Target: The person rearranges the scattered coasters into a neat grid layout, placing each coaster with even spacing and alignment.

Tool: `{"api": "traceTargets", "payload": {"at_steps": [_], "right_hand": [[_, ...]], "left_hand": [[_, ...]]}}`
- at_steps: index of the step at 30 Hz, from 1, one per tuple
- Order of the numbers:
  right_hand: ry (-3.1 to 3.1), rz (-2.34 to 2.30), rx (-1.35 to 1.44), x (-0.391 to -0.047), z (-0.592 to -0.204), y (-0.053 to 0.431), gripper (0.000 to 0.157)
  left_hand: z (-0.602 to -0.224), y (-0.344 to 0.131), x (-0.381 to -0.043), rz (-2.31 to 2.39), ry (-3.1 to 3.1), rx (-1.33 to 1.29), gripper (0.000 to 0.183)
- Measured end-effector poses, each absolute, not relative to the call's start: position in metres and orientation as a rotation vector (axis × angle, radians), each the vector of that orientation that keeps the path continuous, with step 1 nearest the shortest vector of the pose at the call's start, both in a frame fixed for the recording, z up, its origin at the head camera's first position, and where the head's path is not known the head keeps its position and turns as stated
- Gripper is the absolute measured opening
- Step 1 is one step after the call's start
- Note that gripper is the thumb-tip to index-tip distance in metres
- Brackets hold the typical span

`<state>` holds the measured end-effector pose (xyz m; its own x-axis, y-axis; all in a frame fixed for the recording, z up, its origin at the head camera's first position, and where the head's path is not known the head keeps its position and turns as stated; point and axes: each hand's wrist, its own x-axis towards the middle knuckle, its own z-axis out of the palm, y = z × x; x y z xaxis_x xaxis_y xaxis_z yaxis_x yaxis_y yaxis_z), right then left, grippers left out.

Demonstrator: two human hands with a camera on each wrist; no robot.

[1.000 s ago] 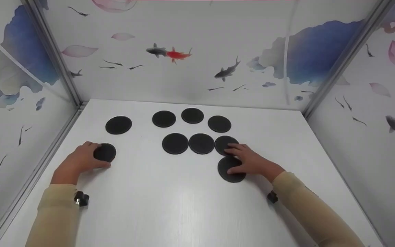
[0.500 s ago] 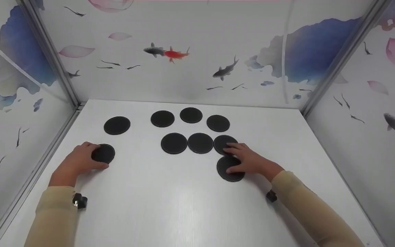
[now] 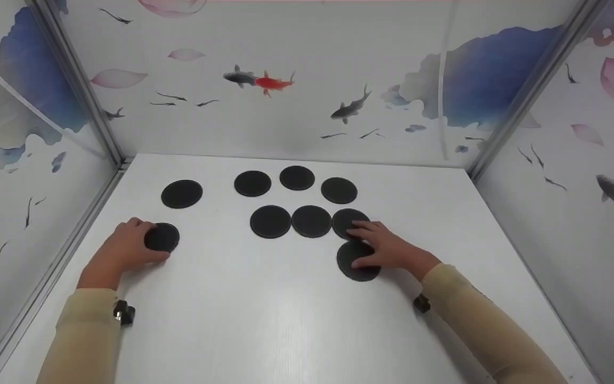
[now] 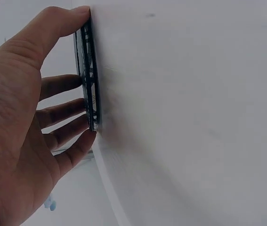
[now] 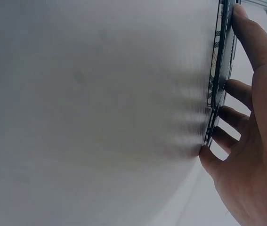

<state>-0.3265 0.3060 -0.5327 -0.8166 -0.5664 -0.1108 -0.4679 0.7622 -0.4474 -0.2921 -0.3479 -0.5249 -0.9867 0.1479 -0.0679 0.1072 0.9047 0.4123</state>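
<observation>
My left hand (image 3: 126, 248) holds a round black coaster (image 3: 164, 237) at the left, thumb on its near edge and fingers along the far edge. Edge-on in the left wrist view, that coaster (image 4: 88, 77) looks layered, with a patterned side. On the right, my right hand (image 3: 389, 249) rests across two more black coasters. Its thumb lies on the near coaster (image 3: 350, 266), while its fingertips touch the one just behind (image 3: 342, 223). Seen from the right wrist, the fingers are spread and gently bent along the rims of the two coasters (image 5: 220, 61).
Two coasters (image 3: 271, 221) (image 3: 311, 221) line up beside the one under my right fingertips. Farther back lie three others (image 3: 252, 183) (image 3: 297, 177) (image 3: 339, 190), and one coaster (image 3: 182, 193) sits at the back left. Printed panels (image 3: 285, 117) wall the white table (image 3: 232, 320) on three sides.
The view shifts slightly. Both hands and the coasters otherwise stay in place.
</observation>
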Motion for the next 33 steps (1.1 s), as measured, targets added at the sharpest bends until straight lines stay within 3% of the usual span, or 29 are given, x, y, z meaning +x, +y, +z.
{"api": "traceTargets", "payload": {"at_steps": [16, 33], "right_hand": [[2.724, -0.600, -0.830, -0.326, -0.533, 0.307, 0.097], [2.720, -0.609, -0.818, -0.328, -0.536, 0.308, 0.098]], "left_hand": [[-0.526, -0.342, -0.293, 0.598, 2.995, 0.214, 0.093], [-0.516, -0.305, -0.299, 0.605, 2.973, 0.306, 0.085]]}}
